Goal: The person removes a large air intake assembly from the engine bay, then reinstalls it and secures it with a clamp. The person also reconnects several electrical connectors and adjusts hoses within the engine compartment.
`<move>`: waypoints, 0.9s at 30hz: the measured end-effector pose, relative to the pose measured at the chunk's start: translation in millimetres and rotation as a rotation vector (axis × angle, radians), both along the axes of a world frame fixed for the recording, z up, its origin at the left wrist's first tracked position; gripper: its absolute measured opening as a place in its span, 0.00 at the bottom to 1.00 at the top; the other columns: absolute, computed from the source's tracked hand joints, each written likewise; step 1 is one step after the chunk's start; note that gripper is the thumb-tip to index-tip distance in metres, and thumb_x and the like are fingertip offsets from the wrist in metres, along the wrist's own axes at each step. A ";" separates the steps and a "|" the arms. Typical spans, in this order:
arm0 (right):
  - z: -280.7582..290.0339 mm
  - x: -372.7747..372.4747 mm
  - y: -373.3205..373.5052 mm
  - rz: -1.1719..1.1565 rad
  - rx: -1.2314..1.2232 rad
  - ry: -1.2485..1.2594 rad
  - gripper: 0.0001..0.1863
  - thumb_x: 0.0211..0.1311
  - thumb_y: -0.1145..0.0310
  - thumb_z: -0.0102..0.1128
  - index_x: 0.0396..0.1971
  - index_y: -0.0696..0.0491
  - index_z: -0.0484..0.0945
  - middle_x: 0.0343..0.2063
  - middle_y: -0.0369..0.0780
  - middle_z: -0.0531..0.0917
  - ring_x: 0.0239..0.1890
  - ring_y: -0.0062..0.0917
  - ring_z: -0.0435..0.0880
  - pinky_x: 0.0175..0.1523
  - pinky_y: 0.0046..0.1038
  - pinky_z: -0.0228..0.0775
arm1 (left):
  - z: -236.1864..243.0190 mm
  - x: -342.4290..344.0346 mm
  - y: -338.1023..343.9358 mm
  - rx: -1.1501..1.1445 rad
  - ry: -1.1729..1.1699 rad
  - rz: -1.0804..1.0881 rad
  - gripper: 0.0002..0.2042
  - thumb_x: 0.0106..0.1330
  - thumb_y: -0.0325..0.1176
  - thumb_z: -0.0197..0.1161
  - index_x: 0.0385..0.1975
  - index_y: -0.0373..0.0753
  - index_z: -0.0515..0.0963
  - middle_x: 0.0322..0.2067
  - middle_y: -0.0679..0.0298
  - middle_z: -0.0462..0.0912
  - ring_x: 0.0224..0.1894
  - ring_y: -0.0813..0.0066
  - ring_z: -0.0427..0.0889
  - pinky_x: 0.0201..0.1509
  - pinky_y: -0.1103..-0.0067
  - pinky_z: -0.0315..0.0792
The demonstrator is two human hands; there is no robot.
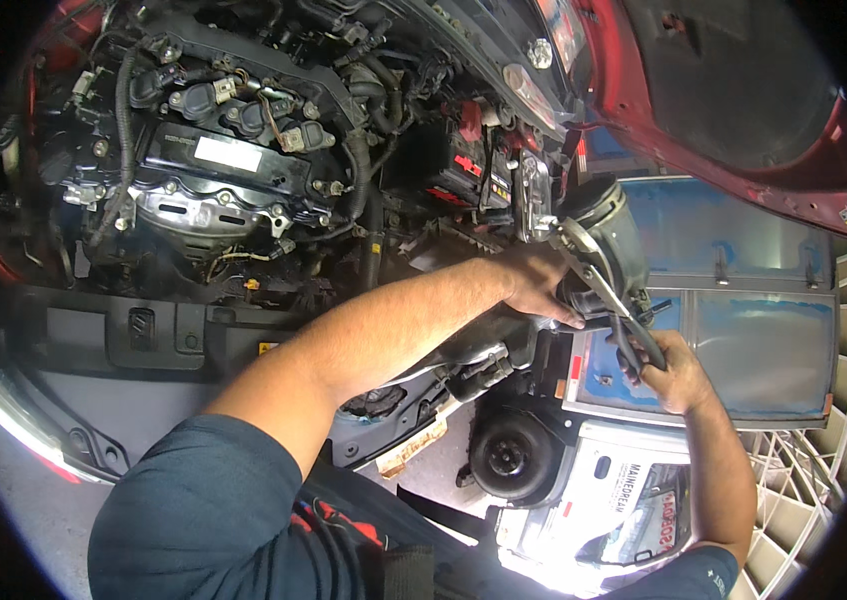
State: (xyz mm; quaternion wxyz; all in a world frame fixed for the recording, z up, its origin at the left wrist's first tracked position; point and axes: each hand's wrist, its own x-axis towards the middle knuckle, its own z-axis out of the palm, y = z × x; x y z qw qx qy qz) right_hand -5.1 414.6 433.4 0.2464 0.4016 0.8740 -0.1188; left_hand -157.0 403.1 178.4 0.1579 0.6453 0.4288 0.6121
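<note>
My right hand (678, 375) is closed round the dark handles of long metal pliers (603, 290). The pliers slant up and left, and their jaws reach the near side of a round grey housing (621, 245) at the car's front corner. Against that housing's lower left side lies my left hand (540, 285), its thumb pointing right and its other fingers partly hidden; it appears to grip the part. Whether the jaws are clamped on anything cannot be made out.
Left of my arms lies the open engine bay with a black engine (228, 160) and a battery (463, 165). A red raised panel (743, 90) hangs at upper right. Beyond stand a white vehicle (583, 500) with a spare wheel (508, 455) and blue-grey panels (763, 350).
</note>
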 end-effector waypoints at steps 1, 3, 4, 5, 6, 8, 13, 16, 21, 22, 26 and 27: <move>2.4 4.4 2.0 0.011 -0.012 -0.015 0.21 0.45 0.76 0.49 0.41 0.63 0.80 0.23 0.37 0.80 0.26 0.20 0.78 0.33 0.24 0.73 | 0.8 4.9 2.2 0.054 0.009 0.089 0.38 0.56 0.66 0.67 0.61 0.47 0.75 0.61 0.50 0.76 0.63 0.50 0.74 0.69 0.62 0.66; 8.5 11.6 5.1 0.002 -0.021 -0.016 0.22 0.44 0.77 0.47 0.42 0.63 0.80 0.25 0.37 0.80 0.27 0.21 0.78 0.34 0.24 0.73 | 1.6 10.7 9.1 0.061 0.016 0.020 0.39 0.56 0.66 0.67 0.63 0.46 0.73 0.62 0.49 0.74 0.64 0.50 0.73 0.70 0.62 0.65; 11.8 14.8 6.2 -0.020 -0.022 -0.006 0.20 0.43 0.76 0.49 0.39 0.62 0.80 0.24 0.38 0.81 0.27 0.21 0.79 0.35 0.25 0.73 | 1.8 13.2 13.0 0.056 0.027 -0.011 0.40 0.57 0.66 0.66 0.63 0.45 0.72 0.63 0.49 0.73 0.65 0.50 0.72 0.71 0.62 0.64; 14.6 18.2 6.8 -0.044 -0.024 0.005 0.17 0.43 0.74 0.50 0.35 0.61 0.80 0.24 0.38 0.81 0.27 0.22 0.80 0.36 0.25 0.74 | 0.3 21.5 13.3 0.061 0.002 0.038 0.38 0.58 0.64 0.66 0.63 0.43 0.72 0.63 0.48 0.73 0.64 0.50 0.73 0.70 0.64 0.66; 17.1 21.1 8.0 -0.055 -0.027 0.000 0.15 0.42 0.73 0.51 0.31 0.60 0.80 0.23 0.39 0.82 0.27 0.22 0.81 0.37 0.26 0.74 | 0.1 26.6 15.6 0.063 -0.008 0.041 0.38 0.58 0.63 0.67 0.63 0.43 0.72 0.62 0.48 0.73 0.63 0.50 0.74 0.69 0.64 0.67; 21.2 27.2 11.1 -0.019 0.012 -0.014 0.16 0.41 0.74 0.51 0.32 0.60 0.81 0.24 0.39 0.83 0.28 0.24 0.81 0.39 0.27 0.75 | -0.2 36.7 19.9 0.065 -0.028 0.042 0.37 0.58 0.61 0.68 0.62 0.41 0.72 0.61 0.48 0.74 0.62 0.51 0.75 0.67 0.65 0.70; 25.9 45.6 20.9 0.018 0.074 -0.043 0.17 0.42 0.75 0.52 0.35 0.61 0.81 0.28 0.41 0.84 0.32 0.26 0.83 0.43 0.29 0.76 | 4.8 52.8 28.9 0.146 -0.031 0.095 0.36 0.56 0.55 0.72 0.57 0.36 0.71 0.51 0.50 0.81 0.52 0.51 0.82 0.60 0.66 0.77; 29.2 51.9 23.2 -0.039 0.103 -0.075 0.18 0.42 0.75 0.53 0.37 0.60 0.81 0.29 0.41 0.84 0.33 0.26 0.83 0.43 0.29 0.76 | 6.0 56.1 29.9 0.103 0.005 0.100 0.37 0.56 0.55 0.72 0.58 0.35 0.70 0.51 0.50 0.81 0.52 0.51 0.83 0.59 0.66 0.77; 19.3 45.3 9.5 0.007 0.021 -0.058 0.21 0.42 0.74 0.51 0.39 0.63 0.82 0.26 0.38 0.81 0.28 0.22 0.79 0.35 0.24 0.72 | -0.6 54.6 18.6 -0.029 0.056 0.027 0.45 0.59 0.62 0.67 0.64 0.28 0.65 0.60 0.43 0.72 0.62 0.50 0.75 0.67 0.68 0.70; 13.3 42.7 3.3 -0.044 0.001 -0.034 0.22 0.43 0.73 0.51 0.40 0.63 0.82 0.26 0.37 0.81 0.27 0.21 0.78 0.34 0.23 0.71 | -2.8 51.6 14.5 -0.035 0.061 0.032 0.46 0.59 0.62 0.67 0.65 0.29 0.63 0.62 0.43 0.70 0.63 0.51 0.74 0.68 0.68 0.69; -8.6 21.8 -23.5 -0.194 -0.014 0.074 0.22 0.46 0.70 0.55 0.42 0.64 0.80 0.25 0.37 0.81 0.25 0.21 0.78 0.31 0.24 0.72 | -6.3 24.7 -3.0 -0.060 0.006 -0.068 0.46 0.58 0.62 0.69 0.67 0.33 0.62 0.65 0.44 0.67 0.66 0.49 0.70 0.71 0.69 0.65; -10.9 9.8 -27.2 -0.231 0.012 0.095 0.20 0.48 0.69 0.57 0.41 0.65 0.80 0.25 0.39 0.82 0.26 0.22 0.80 0.33 0.25 0.74 | -6.5 14.2 -7.1 -0.035 -0.077 -0.133 0.44 0.56 0.61 0.71 0.65 0.35 0.66 0.61 0.43 0.72 0.64 0.49 0.72 0.70 0.69 0.66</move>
